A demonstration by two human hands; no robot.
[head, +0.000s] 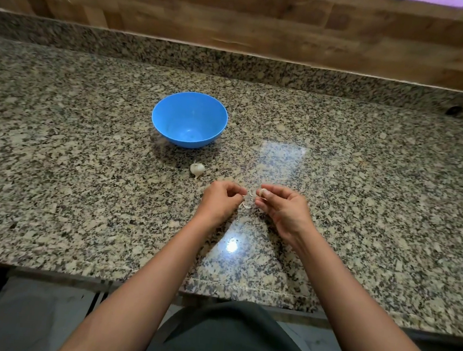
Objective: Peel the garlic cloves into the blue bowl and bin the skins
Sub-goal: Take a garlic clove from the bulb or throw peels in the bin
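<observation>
Speckled granite counter (pixel 86 162): the right hand (pixel 283 208) pinches a pale garlic clove (pixel 262 192) between thumb and curled forefinger. Just left, the left hand (pixel 220 199), fingers curled together, pinches papery white skin (pixel 244 195). A round blue plastic bowl (pixel 189 118) stands farther left, a white garlic bulb (pixel 197 169) nearer.

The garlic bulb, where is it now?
Head view: the garlic bulb lies on the granite counter between the blue bowl and the left hand, left of centre.

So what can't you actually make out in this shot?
Head view only:
Bin: none in frame, beyond the edges.
Clove in the right hand: fingers cover most; how far peeled is unclear.
Left hand: its pinch is too small to tell.
Blue bowl: pale marks inside, too faint to name.
</observation>
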